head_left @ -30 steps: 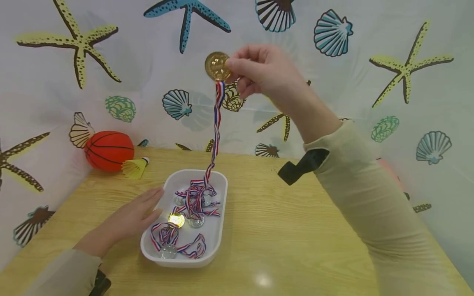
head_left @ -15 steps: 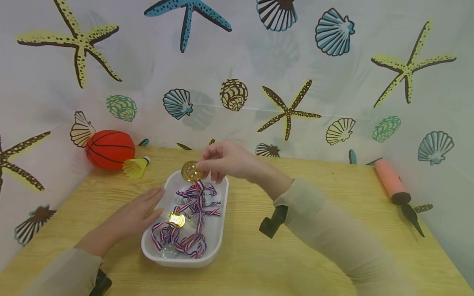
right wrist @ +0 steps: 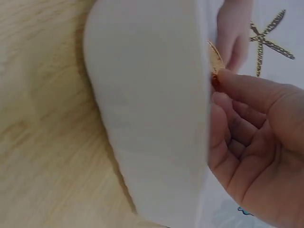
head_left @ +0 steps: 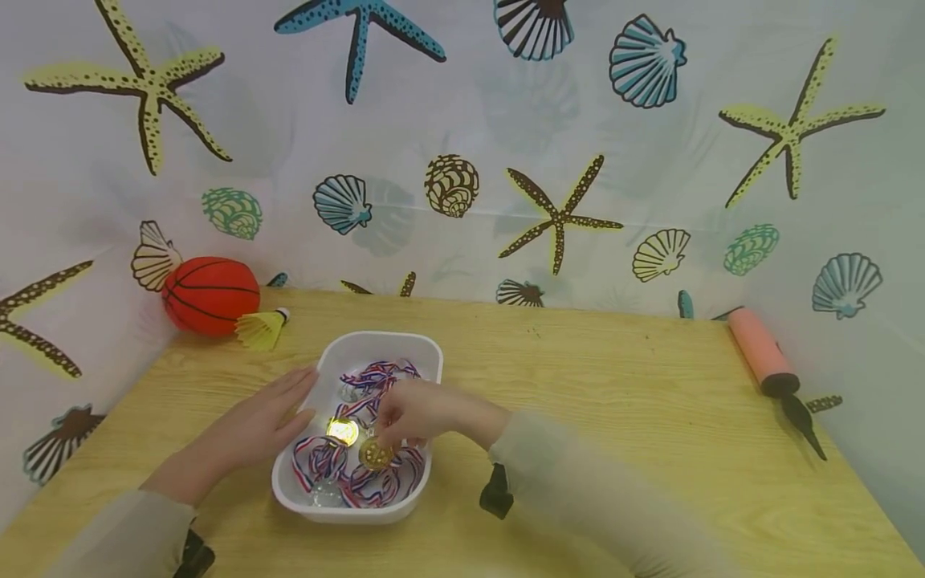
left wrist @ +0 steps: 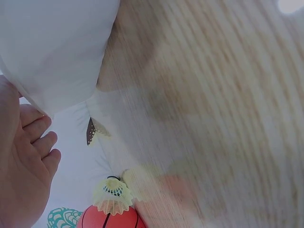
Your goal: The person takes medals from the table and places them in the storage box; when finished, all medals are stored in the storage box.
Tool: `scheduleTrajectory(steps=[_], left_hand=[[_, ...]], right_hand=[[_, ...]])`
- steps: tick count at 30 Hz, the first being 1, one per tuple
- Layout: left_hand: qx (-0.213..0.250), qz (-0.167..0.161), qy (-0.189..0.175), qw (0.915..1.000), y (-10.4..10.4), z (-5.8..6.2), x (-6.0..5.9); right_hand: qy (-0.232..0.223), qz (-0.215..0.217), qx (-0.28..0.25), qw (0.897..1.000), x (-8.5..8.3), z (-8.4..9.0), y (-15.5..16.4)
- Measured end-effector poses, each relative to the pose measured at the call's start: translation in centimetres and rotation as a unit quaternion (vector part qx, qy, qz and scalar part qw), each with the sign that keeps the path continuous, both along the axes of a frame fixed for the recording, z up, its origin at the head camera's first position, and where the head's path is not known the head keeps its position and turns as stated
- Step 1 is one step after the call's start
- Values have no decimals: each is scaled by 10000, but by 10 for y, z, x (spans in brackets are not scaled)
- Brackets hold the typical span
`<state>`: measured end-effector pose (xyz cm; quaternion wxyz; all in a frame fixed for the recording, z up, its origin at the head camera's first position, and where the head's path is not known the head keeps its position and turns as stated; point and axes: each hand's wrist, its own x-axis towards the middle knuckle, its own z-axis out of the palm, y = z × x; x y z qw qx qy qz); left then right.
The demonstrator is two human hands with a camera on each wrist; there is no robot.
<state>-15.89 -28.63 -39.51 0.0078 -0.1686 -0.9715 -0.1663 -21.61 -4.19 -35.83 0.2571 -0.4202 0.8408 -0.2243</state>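
Note:
A white plastic tray [head_left: 433, 361] on the wooden table holds several medals on striped red, white and blue ribbons. Low over its middle, my right hand [head_left: 415, 413] pinches a gold medal [head_left: 376, 454] by its edge between thumb and fingers; the right wrist view shows this gold medal [right wrist: 215, 58] side-on at the tray's rim. A second gold medal [head_left: 343, 432] lies shining in the tray, and a silver medal [head_left: 327, 493] sits near its front end. With fingers nearly straight, my left hand [head_left: 253, 425] rests against the tray's left rim. Ribbon under my right hand is partly hidden.
At the back left sit a red toy basketball [head_left: 211, 295] and a yellow shuttlecock [head_left: 262, 329]. By the right edge lies a pink cylinder with a black end [head_left: 764, 353]. A white cloth with starfish and shells [head_left: 448, 96] hangs behind the table.
My right hand has come down from high above the tray to inside it, bringing the gold medal along. Its ribbon, stretched upright before, is now gathered in the tray. The left hand stays put.

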Motion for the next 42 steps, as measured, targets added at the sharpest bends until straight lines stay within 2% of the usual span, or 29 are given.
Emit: scheduleTrajectory(steps=[4, 6, 14, 20, 24, 28, 32, 34, 37, 39, 42], left_hand=[[4, -25, -28, 10000, -1, 1, 0], [3, -38, -26, 10000, -1, 2, 0], [-7, -20, 1, 10000, 0, 2, 1], [17, -69, 76, 9999, 1, 3, -1], [57, -86, 60, 9999, 1, 2, -3], [134, -106, 61, 9998, 3, 2, -4], [217, -75, -40, 9997, 5, 2, -4], [329, -18, -152, 9993, 3, 3, -3], [474, 130, -319, 9983, -3, 8, -2], [545, 225, -336, 9977, -11, 15, -3], [562, 272, 32, 9980, -26, 26, -5]], right_hand=[[735, 233, 393, 9962, 3, -13, -12], [951, 261, 473, 9940, 3, -17, -16], [1238, 101, 723, 9896, 5, -30, -25], [1356, 48, 801, 9875, 6, -30, -24], [1449, -60, 583, 9877, 3, -27, -22], [1680, -345, -23, 9852, -4, -11, -13], [1583, -891, -715, 9808, -12, 20, 12], [1577, -1196, -989, 9752, -16, 37, 30], [1561, -1737, -1317, 9634, -21, 60, 63], [1569, -2110, -1589, 9516, -25, 71, 88], [1752, -2623, -1948, 9287, -31, 80, 128]])
